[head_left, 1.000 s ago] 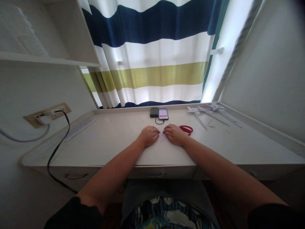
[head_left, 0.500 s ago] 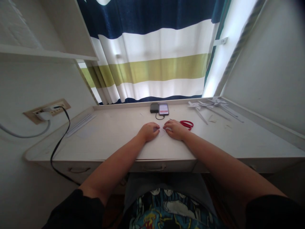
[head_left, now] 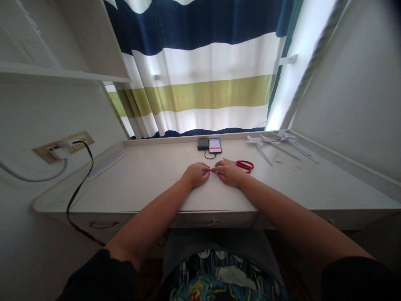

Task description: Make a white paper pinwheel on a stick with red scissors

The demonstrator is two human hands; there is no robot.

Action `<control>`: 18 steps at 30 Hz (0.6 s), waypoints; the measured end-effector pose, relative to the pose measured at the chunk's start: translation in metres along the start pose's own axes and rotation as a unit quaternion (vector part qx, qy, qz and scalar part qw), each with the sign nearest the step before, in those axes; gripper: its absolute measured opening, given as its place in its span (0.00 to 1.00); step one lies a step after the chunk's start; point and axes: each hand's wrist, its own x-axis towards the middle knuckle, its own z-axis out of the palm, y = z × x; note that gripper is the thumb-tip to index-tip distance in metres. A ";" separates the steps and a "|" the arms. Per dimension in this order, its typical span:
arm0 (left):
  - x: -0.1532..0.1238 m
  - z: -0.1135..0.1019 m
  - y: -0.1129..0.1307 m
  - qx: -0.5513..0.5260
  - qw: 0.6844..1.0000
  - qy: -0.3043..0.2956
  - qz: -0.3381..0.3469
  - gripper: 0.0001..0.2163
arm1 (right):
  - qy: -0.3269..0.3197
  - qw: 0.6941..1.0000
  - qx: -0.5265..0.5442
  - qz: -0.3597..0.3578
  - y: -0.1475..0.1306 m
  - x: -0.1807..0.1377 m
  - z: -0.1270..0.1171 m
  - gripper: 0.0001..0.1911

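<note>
Both hands rest close together on the white desk point(head_left: 144, 184), near its middle. My left hand point(head_left: 196, 174) has its fingers curled and pinched toward my right hand point(head_left: 229, 172), whose fingers are also curled. Their fingertips meet over a small piece of white paper point(head_left: 211, 170), almost entirely hidden between them. Red-handled scissors point(head_left: 244, 165) lie on the desk just right of my right hand.
A phone point(head_left: 215, 145) with a lit screen and a dark power bank point(head_left: 203, 144) sit at the desk's back edge under a striped curtain point(head_left: 200, 83). Folded paper pinwheels point(head_left: 275, 142) lie back right. Paper strips point(head_left: 105, 164) lie left; a black cable point(head_left: 78, 184) hangs from a wall socket.
The hands have come closer together, their fingertips now touching, and the small paper piece between them is less visible than before. The view shifted slightly.
</note>
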 end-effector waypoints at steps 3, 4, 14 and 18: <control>0.001 0.000 -0.001 0.001 1.000 -0.003 -0.005 0.11 | -0.003 1.000 -0.003 0.001 0.000 0.000 0.000 0.20; 0.001 0.000 -0.002 0.003 1.000 -0.003 -0.009 0.11 | -0.003 1.000 -0.003 0.001 0.000 0.001 0.000 0.20; 0.001 0.002 -0.006 0.033 0.997 0.008 -0.067 0.12 | -0.007 1.000 -0.006 0.006 0.000 0.002 -0.002 0.19; 0.001 0.001 -0.005 0.038 0.996 0.010 -0.074 0.13 | -0.007 1.000 -0.008 0.007 -0.001 0.002 -0.003 0.19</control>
